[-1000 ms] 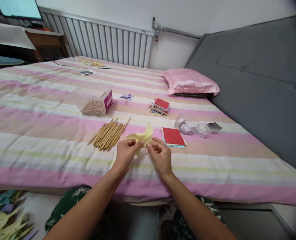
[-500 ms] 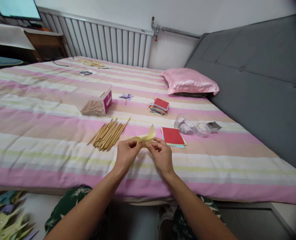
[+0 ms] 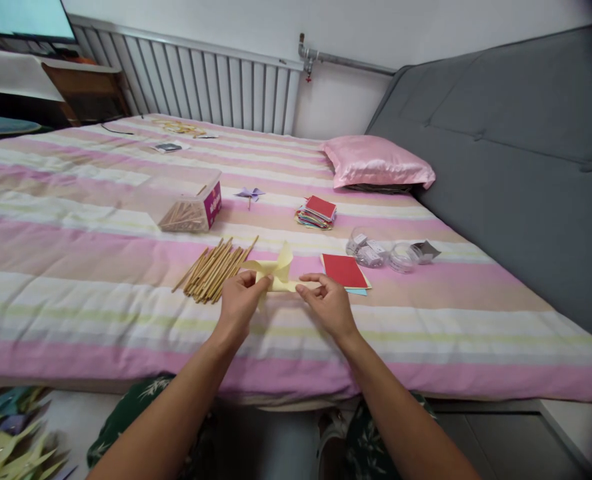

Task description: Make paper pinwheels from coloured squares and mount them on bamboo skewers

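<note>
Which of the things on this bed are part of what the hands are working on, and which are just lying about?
In hand:
- left hand and right hand, both pinching the yellow paper pinwheel
- bundle of wooden sticks, beside the left hand
- red paper stack, beside the right hand

Lying about:
- pink pillow
- clear stick box
- purple pinwheel
- far paper stack
- clear plastic tubs

Our left hand (image 3: 239, 303) and right hand (image 3: 330, 305) are bare, with no rings or watch, and our forearms carry no sleeves. Over our knees we wear dark green cloth (image 3: 126, 427) printed with pale leaves.
</note>
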Demonstrator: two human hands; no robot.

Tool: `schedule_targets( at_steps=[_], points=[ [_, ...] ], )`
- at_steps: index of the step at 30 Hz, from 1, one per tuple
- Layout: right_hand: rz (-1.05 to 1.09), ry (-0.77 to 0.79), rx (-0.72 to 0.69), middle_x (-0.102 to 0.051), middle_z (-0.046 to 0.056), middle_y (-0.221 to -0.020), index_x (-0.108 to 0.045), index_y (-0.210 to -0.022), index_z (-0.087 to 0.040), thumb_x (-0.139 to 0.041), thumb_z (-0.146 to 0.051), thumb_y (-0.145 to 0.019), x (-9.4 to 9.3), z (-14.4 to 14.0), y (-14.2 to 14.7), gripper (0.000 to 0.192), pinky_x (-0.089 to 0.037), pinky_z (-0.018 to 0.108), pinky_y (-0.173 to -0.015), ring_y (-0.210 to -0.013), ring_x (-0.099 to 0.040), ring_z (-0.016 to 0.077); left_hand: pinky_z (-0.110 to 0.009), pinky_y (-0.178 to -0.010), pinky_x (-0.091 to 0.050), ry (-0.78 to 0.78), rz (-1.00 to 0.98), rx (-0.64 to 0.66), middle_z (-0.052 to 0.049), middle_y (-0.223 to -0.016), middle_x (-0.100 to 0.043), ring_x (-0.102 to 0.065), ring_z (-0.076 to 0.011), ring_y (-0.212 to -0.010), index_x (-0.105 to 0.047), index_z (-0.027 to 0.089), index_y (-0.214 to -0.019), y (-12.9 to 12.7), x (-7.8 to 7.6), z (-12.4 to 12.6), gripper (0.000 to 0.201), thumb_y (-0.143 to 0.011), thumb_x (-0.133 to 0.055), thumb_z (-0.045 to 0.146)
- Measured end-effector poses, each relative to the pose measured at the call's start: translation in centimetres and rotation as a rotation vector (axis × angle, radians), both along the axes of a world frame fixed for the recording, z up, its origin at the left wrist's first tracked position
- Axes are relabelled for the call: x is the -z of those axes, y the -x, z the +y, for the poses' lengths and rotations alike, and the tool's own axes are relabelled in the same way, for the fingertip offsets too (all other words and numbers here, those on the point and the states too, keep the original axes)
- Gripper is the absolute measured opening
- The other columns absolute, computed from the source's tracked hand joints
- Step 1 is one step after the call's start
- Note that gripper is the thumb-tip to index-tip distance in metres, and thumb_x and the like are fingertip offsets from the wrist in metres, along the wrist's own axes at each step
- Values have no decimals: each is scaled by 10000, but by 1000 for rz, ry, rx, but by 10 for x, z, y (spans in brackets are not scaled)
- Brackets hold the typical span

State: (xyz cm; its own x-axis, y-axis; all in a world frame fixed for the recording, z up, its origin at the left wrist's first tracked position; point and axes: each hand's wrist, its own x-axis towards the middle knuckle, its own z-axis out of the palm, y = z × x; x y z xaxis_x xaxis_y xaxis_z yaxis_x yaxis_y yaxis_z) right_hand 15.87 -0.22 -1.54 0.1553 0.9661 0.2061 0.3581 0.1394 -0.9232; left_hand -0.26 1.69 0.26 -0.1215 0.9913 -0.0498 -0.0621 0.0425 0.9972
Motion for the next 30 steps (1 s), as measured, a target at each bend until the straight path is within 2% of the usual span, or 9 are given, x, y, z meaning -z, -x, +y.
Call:
schedule_targets(
  at_steps=[2, 5, 8, 9, 11, 13, 19, 25, 30],
  points=[
    [-35, 8, 64, -692, 73, -918, -650, -958, -163, -632, -378, -724, -2, 6, -15, 318, -483, 273, -589, -614, -591, 147, -204, -439, -265, 8, -3, -1, 39, -509, -476, -404, -81, -464, -580, 135, -558, 2, -1, 1, 198, -620, -666, 303],
    [-138, -77, 255, -693, 82, -925, -635, -944, -153, -585, -300, -734, -4, 19, -45, 261, -495, 302, -689, -720, -627, 179, -201, -426, -233, 7, 10, -7, 56, -474, -420, -365, -69, -441, -528, 146, -508, 2, -1, 1, 237, -612, -670, 304],
    [-448, -156, 437, -677, 90, -997, -592, -1043, -148, -508, -229, -760, -4, 35, -79, 306, -461, 310, -808, -858, -622, 193, -202, -430, -231, 18, 6, -13, 56, -469, -416, -364, -69, -442, -513, 147, -492, 1, -2, 1, 249, -595, -677, 304],
    [-574, -130, 483, -664, 95, -1036, -573, -1075, -148, -480, -214, -769, -4, 41, -90, 327, -446, 311, -833, -908, -609, 197, -204, -432, -234, 23, 4, -15, 53, -472, -426, -370, -71, -444, -523, 145, -498, 0, -2, 2, 241, -590, -678, 305],
    [-672, -83, 528, -639, 128, -1079, -559, -1100, -128, -467, -201, -766, -3, 52, -107, 354, -424, 344, -854, -972, -579, 231, -206, -432, -236, 27, 8, -18, 49, -473, -439, -379, -75, -442, -548, 143, -514, 0, -1, 3, 221, -588, -676, 307],
    [-737, -34, 513, -635, 142, -1076, -577, -1081, -126, -487, -208, -757, -3, 64, -118, 346, -410, 363, -856, -986, -563, 255, -209, -430, -234, 24, 22, -16, 48, -470, -446, -381, -78, -435, -566, 143, -526, 1, 0, 4, 207, -592, -672, 308],
    [-950, 154, 326, -664, 108, -1071, -639, -1039, -177, -593, -289, -720, -12, 102, -137, 341, -392, 332, -861, -1034, -550, 263, -212, -433, -241, 19, 36, -7, 39, -482, -478, -399, -84, -437, -596, 142, -546, 3, 3, 6, 197, -595, -671, 318],
    [-1057, 437, 136, -716, 72, -868, -708, -806, -206, -636, -389, -671, -13, 130, -149, 239, -430, 256, -671, -825, -648, 221, -213, -450, -257, 45, 19, -8, 32, -502, -493, -424, -94, -466, -620, 133, -575, 5, 1, 6, 206, -603, -673, 331],
    [-1132, 584, 82, -716, 88, -802, -716, -802, -186, -665, -395, -656, -12, 146, -151, 260, -454, 257, -652, -778, -662, 226, -214, -440, -240, 51, 31, -13, 39, -481, -476, -401, -88, -447, -625, 133, -582, 7, 0, 6, 199, -607, -663, 327]
  ],
)
